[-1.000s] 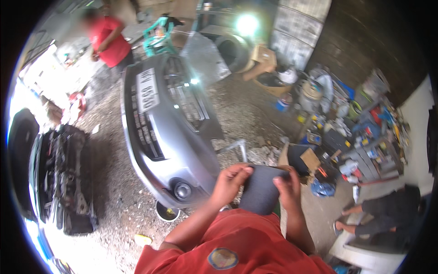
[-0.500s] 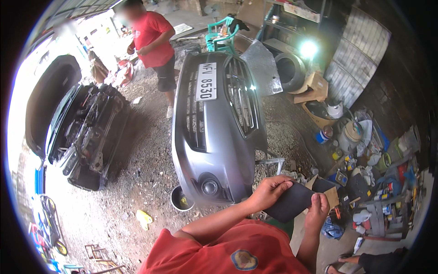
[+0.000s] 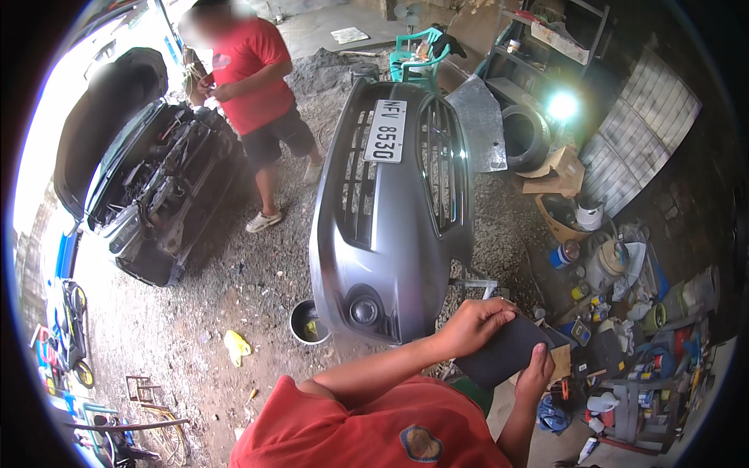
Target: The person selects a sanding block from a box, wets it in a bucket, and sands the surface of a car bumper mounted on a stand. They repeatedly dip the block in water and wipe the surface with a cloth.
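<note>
Hand-held sheet beside a detached car bumper, seen from above. My left hand (image 3: 478, 325) grasps the upper edge of a dark grey sheet (image 3: 503, 351), thumb on the near face and fingers curled at the edge. My right hand (image 3: 537, 371) grips the right edge of the same sheet, its thumb laid against the margin. The sheet lies between both hands, tilted, in front of my red shirt (image 3: 343, 425) and just right of the bumper's near end.

The silver-grey bumper (image 3: 390, 265) extends away from me; it carries a white licence plate (image 3: 385, 131), with slotted grilles on either side, and a round fog lamp (image 3: 363, 310) at the near end. A metal support (image 3: 476, 284) shows at its right side. To the left of the near end stands a bucket (image 3: 299, 318) with something yellow inside; farther left, a yellow plastic bag (image 3: 236, 348) lies on the gravel.

Beyond, a co-worker (image 3: 253, 74) in red stands between the bumper and a car (image 3: 172, 187) with its front stripped and hood (image 3: 109, 117) raised. At the upper right are a green chair (image 3: 421, 61), a tyre (image 3: 524, 136) and a lit lamp (image 3: 562, 105).
</note>
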A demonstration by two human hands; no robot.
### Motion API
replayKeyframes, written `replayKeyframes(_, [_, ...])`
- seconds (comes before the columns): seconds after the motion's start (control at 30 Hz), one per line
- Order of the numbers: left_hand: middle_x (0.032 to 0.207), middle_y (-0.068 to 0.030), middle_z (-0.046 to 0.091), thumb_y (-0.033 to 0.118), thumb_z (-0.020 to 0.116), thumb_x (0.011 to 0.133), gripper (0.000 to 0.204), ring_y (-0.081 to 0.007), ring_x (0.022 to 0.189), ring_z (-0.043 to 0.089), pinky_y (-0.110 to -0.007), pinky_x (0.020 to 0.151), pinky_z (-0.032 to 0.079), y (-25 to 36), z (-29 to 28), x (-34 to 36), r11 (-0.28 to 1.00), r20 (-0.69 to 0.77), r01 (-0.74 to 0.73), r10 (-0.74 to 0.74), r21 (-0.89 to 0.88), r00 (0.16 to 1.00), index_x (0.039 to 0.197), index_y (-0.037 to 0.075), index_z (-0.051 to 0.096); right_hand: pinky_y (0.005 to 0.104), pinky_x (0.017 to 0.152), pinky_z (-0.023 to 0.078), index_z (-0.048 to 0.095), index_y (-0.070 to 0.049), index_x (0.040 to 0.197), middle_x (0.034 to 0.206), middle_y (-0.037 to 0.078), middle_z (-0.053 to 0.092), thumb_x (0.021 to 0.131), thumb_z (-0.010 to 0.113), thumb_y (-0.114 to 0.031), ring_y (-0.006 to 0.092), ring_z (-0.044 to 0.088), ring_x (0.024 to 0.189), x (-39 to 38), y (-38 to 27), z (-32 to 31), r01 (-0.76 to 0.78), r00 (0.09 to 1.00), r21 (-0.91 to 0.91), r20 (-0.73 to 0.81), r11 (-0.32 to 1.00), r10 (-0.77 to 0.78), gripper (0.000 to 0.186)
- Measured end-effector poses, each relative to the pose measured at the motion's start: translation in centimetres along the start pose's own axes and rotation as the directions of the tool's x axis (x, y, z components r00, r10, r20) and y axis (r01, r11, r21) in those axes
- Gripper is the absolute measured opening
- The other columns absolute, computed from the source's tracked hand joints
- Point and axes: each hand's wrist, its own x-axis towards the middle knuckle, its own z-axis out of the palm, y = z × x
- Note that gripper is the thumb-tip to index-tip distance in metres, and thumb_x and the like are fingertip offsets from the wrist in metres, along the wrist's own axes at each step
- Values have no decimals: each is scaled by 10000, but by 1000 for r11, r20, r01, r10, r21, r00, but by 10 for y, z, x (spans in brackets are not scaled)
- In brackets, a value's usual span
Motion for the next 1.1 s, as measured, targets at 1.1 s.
replayKeyframes(1.1, [856, 36, 613, 184, 600, 1014, 202, -43, 814, 516, -227, 748, 441, -20, -24, 9, 942, -253, 180, -255, -285, 933, 1034, -8, 661, 325, 691, 550, 678, 60, 906, 854, 139, 726, 1043, 481, -389, 187, 687, 683, -16, -31, 3, -166, 798, 140, 601, 976, 49, 510])
